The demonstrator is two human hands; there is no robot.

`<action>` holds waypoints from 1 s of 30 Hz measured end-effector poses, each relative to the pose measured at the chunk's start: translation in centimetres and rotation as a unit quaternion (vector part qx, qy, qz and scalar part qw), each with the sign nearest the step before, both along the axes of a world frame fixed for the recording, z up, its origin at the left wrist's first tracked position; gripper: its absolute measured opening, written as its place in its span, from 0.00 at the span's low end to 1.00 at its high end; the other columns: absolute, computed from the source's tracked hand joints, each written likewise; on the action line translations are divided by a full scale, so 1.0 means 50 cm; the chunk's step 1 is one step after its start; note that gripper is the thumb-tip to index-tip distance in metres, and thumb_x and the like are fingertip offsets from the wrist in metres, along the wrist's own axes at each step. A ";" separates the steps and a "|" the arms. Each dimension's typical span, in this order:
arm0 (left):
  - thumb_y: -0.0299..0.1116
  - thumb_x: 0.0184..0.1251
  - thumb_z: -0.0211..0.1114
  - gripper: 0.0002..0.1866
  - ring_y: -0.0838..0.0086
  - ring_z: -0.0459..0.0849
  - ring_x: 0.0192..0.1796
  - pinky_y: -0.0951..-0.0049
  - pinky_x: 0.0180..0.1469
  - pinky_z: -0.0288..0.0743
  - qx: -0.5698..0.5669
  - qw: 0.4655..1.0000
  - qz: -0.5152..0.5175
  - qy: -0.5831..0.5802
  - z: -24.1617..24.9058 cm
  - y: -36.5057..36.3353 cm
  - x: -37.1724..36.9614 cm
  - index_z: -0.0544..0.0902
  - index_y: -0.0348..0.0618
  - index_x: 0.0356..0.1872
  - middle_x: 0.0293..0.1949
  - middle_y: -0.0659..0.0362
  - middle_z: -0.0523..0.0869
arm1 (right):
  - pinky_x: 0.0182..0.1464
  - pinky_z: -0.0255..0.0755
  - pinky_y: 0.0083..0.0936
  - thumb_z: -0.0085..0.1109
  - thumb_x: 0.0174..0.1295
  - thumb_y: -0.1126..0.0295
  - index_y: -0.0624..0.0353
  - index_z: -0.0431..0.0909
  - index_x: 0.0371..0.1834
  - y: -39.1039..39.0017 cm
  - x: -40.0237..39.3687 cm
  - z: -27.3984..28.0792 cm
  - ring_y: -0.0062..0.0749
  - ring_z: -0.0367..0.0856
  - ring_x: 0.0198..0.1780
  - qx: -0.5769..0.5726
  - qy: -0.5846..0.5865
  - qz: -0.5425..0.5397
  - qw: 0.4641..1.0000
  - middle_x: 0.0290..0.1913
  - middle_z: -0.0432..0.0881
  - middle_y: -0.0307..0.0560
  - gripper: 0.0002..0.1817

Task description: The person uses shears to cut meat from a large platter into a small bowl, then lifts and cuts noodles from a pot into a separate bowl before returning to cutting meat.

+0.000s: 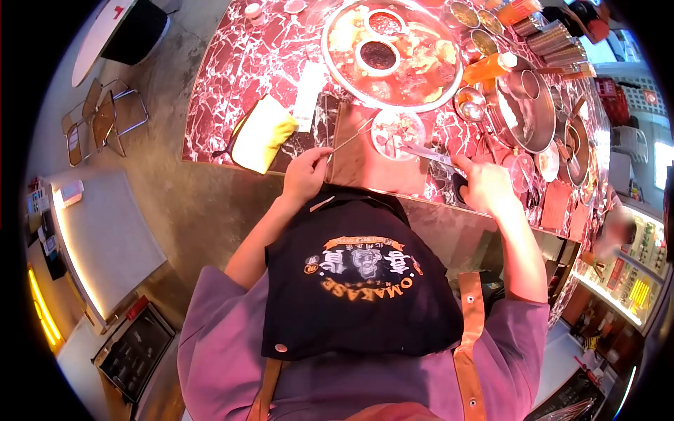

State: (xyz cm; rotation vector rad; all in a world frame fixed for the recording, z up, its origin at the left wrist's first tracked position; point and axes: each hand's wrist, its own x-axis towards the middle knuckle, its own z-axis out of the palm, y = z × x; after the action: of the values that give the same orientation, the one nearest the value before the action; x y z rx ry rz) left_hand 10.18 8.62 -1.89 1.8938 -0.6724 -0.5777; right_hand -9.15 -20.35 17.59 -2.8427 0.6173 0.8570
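Small plate of food (375,139): on table (221,91), ahead of and between the hands | right hand (484,184): closed on flat metal tool (434,156), tip at plate | left hand (307,172): closed on thin metal rod (349,140) | hands apart | yellow pouch (267,133): near left hand | large round tray (342,84): beyond plate | deep pan (501,116): beyond right hand

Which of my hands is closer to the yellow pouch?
Left: your left hand is just right of the yellow pouch; your right hand is much farther right.
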 end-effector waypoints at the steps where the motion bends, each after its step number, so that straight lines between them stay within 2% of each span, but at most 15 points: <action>1: 0.29 0.71 0.60 0.12 0.62 0.88 0.36 0.68 0.40 0.78 0.016 1.000 -0.002 0.004 0.003 -0.007 0.004 0.86 0.39 0.50 0.37 0.48 0.88 | 0.50 0.79 0.46 0.63 0.53 0.70 0.49 0.77 0.61 -0.001 -0.003 0.000 0.51 0.87 0.48 -0.002 -0.002 -0.004 1.000 0.45 0.86 0.57 0.28; 3: 0.30 0.71 0.60 0.12 0.61 0.88 0.36 0.68 0.41 0.79 0.030 1.000 -0.006 0.005 0.012 -0.023 0.009 0.86 0.39 0.50 0.37 0.48 0.88 | 0.51 0.79 0.47 0.63 0.53 0.69 0.47 0.76 0.62 -0.005 -0.009 -0.010 0.51 0.86 0.49 0.023 -0.042 -0.070 0.996 0.46 0.86 0.55 0.28; 5: 0.30 0.72 0.60 0.12 0.61 0.88 0.37 0.67 0.41 0.79 0.031 0.999 -0.013 -0.023 0.025 -0.041 0.010 0.86 0.39 0.50 0.39 0.47 0.88 | 0.50 0.79 0.48 0.62 0.53 0.68 0.46 0.75 0.62 -0.010 -0.028 -0.073 0.54 0.86 0.46 0.040 -0.119 -0.071 0.990 0.44 0.85 0.56 0.28; 7: 0.30 0.72 0.60 0.12 0.60 0.88 0.37 0.67 0.41 0.79 0.010 0.999 -0.017 -0.034 0.020 -0.056 0.018 0.86 0.40 0.50 0.39 0.47 0.88 | 0.50 0.79 0.49 0.62 0.54 0.68 0.46 0.75 0.61 -0.015 -0.033 -0.100 0.54 0.87 0.46 0.053 -0.075 -0.090 0.992 0.43 0.86 0.55 0.28; 9: 0.30 0.72 0.60 0.12 0.60 0.88 0.37 0.67 0.41 0.79 0.028 0.999 -0.023 -0.027 0.035 -0.070 0.024 0.87 0.40 0.50 0.39 0.47 0.89 | 0.50 0.79 0.48 0.63 0.53 0.67 0.46 0.76 0.61 -0.023 -0.029 -0.066 0.52 0.87 0.47 0.074 -0.045 -0.119 0.989 0.43 0.87 0.56 0.28; 11: 0.30 0.72 0.60 0.12 0.64 0.87 0.35 0.69 0.40 0.78 0.034 0.999 -0.016 -0.016 0.034 -0.078 0.035 0.86 0.40 0.51 0.37 0.49 0.89 | 0.50 0.79 0.45 0.64 0.52 0.66 0.45 0.77 0.61 -0.055 -0.036 -0.039 0.51 0.87 0.48 0.140 -0.049 -0.180 0.972 0.43 0.88 0.56 0.28; 14: 0.30 0.73 0.60 0.12 0.75 0.84 0.32 0.72 0.37 0.76 0.026 0.999 0.031 0.003 0.028 -0.093 0.062 0.86 0.39 0.51 0.30 0.55 0.88 | 0.51 0.77 0.37 0.63 0.53 0.69 0.46 0.79 0.59 -0.124 -0.040 -0.055 0.46 0.88 0.46 0.242 -0.165 -0.244 0.924 0.41 0.87 0.53 0.25; 15: 0.30 0.73 0.60 0.12 0.75 0.84 0.32 0.72 0.37 0.76 0.027 0.999 0.029 0.001 0.025 -0.101 0.072 0.86 0.39 0.51 0.30 0.55 0.88 | 0.51 0.77 0.35 0.63 0.54 0.70 0.46 0.78 0.59 -0.149 -0.026 -0.066 0.46 0.88 0.48 0.239 -0.165 -0.283 0.914 0.42 0.87 0.53 0.26; 17: 0.30 0.73 0.61 0.12 0.75 0.83 0.31 0.72 0.37 0.76 0.043 0.998 0.034 -0.001 0.017 -0.120 0.090 0.86 0.40 0.51 0.29 0.56 0.87 | 0.53 0.77 0.39 0.63 0.56 0.67 0.45 0.77 0.62 -0.231 -0.019 -0.172 0.49 0.87 0.51 0.181 -0.231 -0.267 0.918 0.46 0.87 0.55 0.26; 19: 0.30 0.73 0.61 0.12 0.74 0.85 0.33 0.72 0.38 0.77 0.083 0.996 0.020 0.012 0.023 -0.152 0.104 0.86 0.39 0.52 0.31 0.55 0.88 | 0.56 0.77 0.43 0.63 0.58 0.63 0.47 0.75 0.65 -0.268 0.029 -0.192 0.51 0.86 0.54 0.030 -0.201 -0.266 0.942 0.49 0.87 0.57 0.28; 20: 0.30 0.73 0.60 0.13 0.74 0.85 0.34 0.72 0.39 0.77 0.060 0.998 0.013 0.003 0.017 -0.170 0.107 0.86 0.39 0.52 0.32 0.54 0.89 | 0.59 0.76 0.46 0.62 0.58 0.60 0.48 0.73 0.68 -0.291 0.055 -0.200 0.54 0.84 0.56 0.006 -0.176 -0.265 0.948 0.52 0.86 0.59 0.31; 23: 0.30 0.72 0.60 0.13 0.68 0.89 0.39 0.71 0.43 0.79 0.051 0.999 0.000 0.016 0.020 -0.227 0.108 0.86 0.38 0.51 0.38 0.50 0.90 | 0.59 0.76 0.47 0.60 0.59 0.56 0.50 0.70 0.69 -0.364 0.123 -0.250 0.55 0.84 0.57 -0.003 -0.181 -0.276 0.944 0.52 0.85 0.61 0.32; 26: 0.31 0.71 0.60 0.13 0.57 0.90 0.46 0.65 0.49 0.81 0.037 0.999 -0.026 -0.005 -0.001 -0.279 0.103 0.86 0.39 0.51 0.43 0.47 0.90 | 0.61 0.76 0.46 0.58 0.60 0.58 0.55 0.73 0.63 -0.394 0.213 -0.259 0.54 0.84 0.57 -0.058 -0.159 -0.268 0.949 0.53 0.85 0.61 0.28; 29: 0.31 0.71 0.60 0.13 0.57 0.90 0.47 0.64 0.49 0.81 0.030 0.999 -0.032 -0.024 -0.003 -0.307 0.090 0.87 0.40 0.50 0.44 0.48 0.90 | 0.60 0.75 0.46 0.57 0.60 0.58 0.50 0.71 0.69 -0.437 0.261 -0.285 0.55 0.84 0.57 -0.084 -0.097 -0.244 0.961 0.53 0.86 0.61 0.31; 30: 0.32 0.71 0.60 0.13 0.55 0.89 0.47 0.63 0.49 0.81 0.028 0.999 -0.028 -0.018 0.006 -0.309 0.085 0.87 0.41 0.50 0.44 0.48 0.90 | 0.61 0.75 0.45 0.56 0.59 0.60 0.54 0.74 0.66 -0.445 0.265 -0.277 0.55 0.83 0.58 -0.068 -0.071 -0.244 0.965 0.54 0.85 0.64 0.29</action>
State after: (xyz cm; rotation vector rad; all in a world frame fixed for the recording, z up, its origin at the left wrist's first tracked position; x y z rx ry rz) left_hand 14.45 -6.82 -1.60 1.9467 -0.7421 -0.6050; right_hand 4.10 -42.60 3.72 -2.6355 1.3222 0.5358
